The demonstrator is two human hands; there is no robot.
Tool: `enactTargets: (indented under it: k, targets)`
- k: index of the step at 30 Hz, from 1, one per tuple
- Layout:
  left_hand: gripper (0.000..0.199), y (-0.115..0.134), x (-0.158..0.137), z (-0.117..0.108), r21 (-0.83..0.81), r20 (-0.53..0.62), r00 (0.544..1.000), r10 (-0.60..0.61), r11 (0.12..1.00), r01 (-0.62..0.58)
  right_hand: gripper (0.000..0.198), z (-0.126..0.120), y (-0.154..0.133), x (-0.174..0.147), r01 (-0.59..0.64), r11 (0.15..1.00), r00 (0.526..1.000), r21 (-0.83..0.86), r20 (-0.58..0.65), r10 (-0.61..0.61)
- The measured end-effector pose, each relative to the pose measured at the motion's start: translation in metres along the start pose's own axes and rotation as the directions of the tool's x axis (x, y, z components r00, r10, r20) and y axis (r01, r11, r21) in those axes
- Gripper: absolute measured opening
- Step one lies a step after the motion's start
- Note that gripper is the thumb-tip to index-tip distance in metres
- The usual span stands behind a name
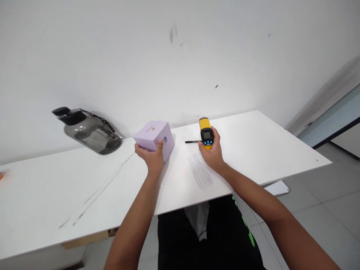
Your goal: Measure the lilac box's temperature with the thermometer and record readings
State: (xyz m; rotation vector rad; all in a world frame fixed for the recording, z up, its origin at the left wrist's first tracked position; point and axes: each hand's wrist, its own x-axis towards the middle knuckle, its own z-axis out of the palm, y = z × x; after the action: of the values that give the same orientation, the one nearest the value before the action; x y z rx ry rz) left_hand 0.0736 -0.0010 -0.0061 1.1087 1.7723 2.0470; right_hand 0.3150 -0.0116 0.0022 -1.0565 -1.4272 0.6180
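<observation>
My left hand (153, 157) grips a pale purple box (152, 135) by its near side, thumb on the right face and fingers on the left. My right hand (213, 152) is wrapped round a yellow and black infrared thermometer (206, 131), whose small screen and blue buttons face me. A thin black pen (191, 141) lies on the table between the box and the thermometer, its right end reaching my right thumb. Whether the thumb touches the pen I cannot tell.
A large grey see-through water bottle (92, 131) with a black cap stands left of the box. The white table (253, 150) meets a white wall (140, 56) at the back. Faint writing (200, 170) marks the tabletop. At far left shows an orange thing (1, 175).
</observation>
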Motion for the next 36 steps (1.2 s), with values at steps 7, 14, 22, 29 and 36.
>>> enactTargets:
  k: [7,14,22,29,36]
  targets:
    - [0.101,0.0006,-0.0045,0.003,0.019,-0.005,1.0,-0.012,1.0,0.013,0.081,0.0014,0.0019,0.0,0.013,0.999,1.0,-0.034,0.005,-0.013]
    - [0.102,-0.0006,-0.0076,0.0066,0.019,0.019,1.0,-0.022,1.0,0.022,0.08,0.0022,0.0022,-0.0011,0.022,0.998,1.0,-0.061,0.013,-0.021]
    - [0.106,0.0015,-0.0072,0.0062,0.007,0.028,0.999,-0.032,0.999,0.032,0.08,0.0023,0.0068,-0.0005,0.034,0.997,0.999,-0.071,0.001,-0.034]
    - [0.112,0.0004,-0.0075,0.0045,0.004,0.049,0.998,-0.027,1.0,0.027,0.08,0.0018,0.0052,-0.0019,0.02,0.998,1.0,-0.063,0.009,-0.019]
    - [0.111,-0.0002,-0.0071,0.0045,0.012,0.054,0.998,-0.039,0.999,0.039,0.08,0.0018,0.0017,-0.0022,0.001,1.0,1.0,-0.03,0.017,-0.001]
